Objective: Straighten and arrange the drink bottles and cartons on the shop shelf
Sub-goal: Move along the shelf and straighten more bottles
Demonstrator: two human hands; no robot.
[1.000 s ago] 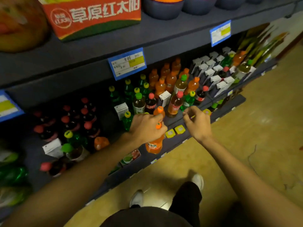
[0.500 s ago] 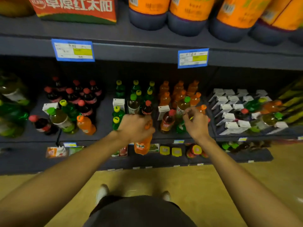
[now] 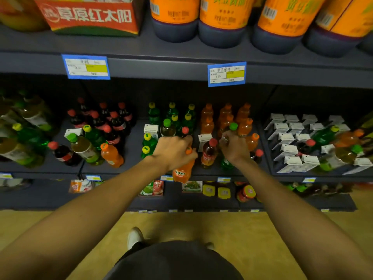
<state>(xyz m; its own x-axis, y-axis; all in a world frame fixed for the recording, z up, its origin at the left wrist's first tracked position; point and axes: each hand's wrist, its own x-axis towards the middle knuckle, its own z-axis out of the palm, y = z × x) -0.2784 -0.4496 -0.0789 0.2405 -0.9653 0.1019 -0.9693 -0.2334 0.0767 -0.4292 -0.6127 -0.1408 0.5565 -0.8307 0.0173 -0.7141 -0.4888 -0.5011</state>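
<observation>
My left hand (image 3: 172, 151) grips the neck of an orange soda bottle (image 3: 182, 170) at the front edge of the dark middle shelf (image 3: 129, 142); the bottle's base hangs over the shelf lip. My right hand (image 3: 234, 147) is curled round the neck of a green-capped bottle (image 3: 233, 126) just right of a red-capped tea bottle (image 3: 209, 154). A green bottle (image 3: 226, 163) stands below my right wrist. Rows of orange bottles (image 3: 225, 118) and green bottles (image 3: 173, 116) stand behind. A small white carton (image 3: 203, 138) stands between my hands.
Cola bottles (image 3: 113, 122) and mixed loose bottles (image 3: 86, 148) crowd the shelf's left part. White cartons (image 3: 292, 138) with stray bottles fill the right section. Large orange-labelled jugs (image 3: 222, 17) and a red box (image 3: 90, 16) sit on the upper shelf. Snack packets (image 3: 153, 187) line the lower shelf.
The view has swung to face the shelf squarely. My left hand keeps the orange bottle by its neck; my right hand has risen slightly to the green-capped bottle's neck.
</observation>
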